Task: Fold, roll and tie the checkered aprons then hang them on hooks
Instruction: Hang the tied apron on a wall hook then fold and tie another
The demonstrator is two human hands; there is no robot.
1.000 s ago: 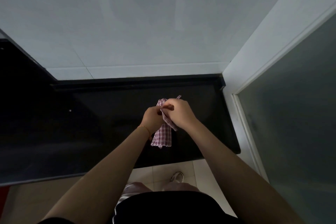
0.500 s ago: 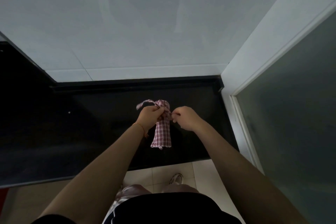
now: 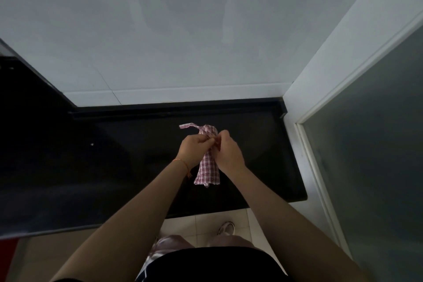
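Both hands, left hand (image 3: 193, 147) and right hand (image 3: 229, 152), pinch the strap around the rolled pink-and-white checkered cloth apron (image 3: 208, 166) on the black tabletop (image 3: 114, 167), 12 o'clock end; slack could unravel it.

pink-and-white checkered apron (image 3: 208, 167), black counter (image 3: 114, 167), white wall (image 3: 183, 30)

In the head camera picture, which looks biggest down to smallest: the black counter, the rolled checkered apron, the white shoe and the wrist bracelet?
1. Black counter
2. Rolled checkered apron
3. White shoe, partly hidden and farther from the camera, so its rank is unsure
4. Wrist bracelet, a thin band
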